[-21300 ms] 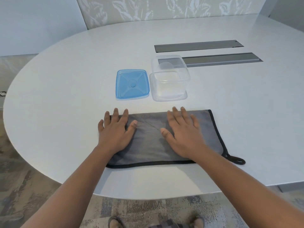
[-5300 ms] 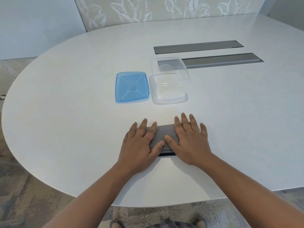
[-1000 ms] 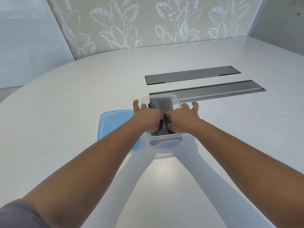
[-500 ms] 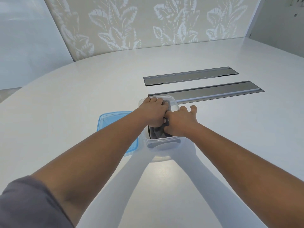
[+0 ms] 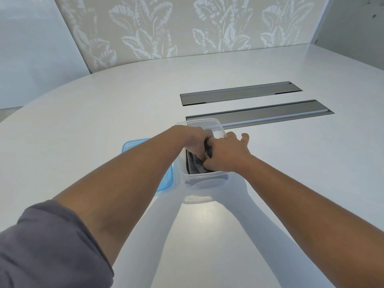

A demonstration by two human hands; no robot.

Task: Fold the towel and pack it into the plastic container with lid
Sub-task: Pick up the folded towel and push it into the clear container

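Note:
The folded grey towel (image 5: 195,165) sits inside the clear plastic container (image 5: 204,181) on the white table. My left hand (image 5: 195,140) reaches down into the container with its fingers curled on the towel. My right hand (image 5: 225,154) lies over the container's right side, its thumb and fingers pressing on the towel, two fingers sticking out past the rim. Most of the towel is hidden under both hands. The blue lid (image 5: 166,179) lies flat just left of the container, partly covered by my left forearm.
Two long grey recessed panels (image 5: 241,93) (image 5: 268,113) are set into the table just beyond the container. A wall with a leaf pattern (image 5: 187,28) stands behind the table's far edge.
Both hands have sunk a little deeper into the container with the towel. My left hand has shifted from the far rim toward the middle. The view has dropped slightly.

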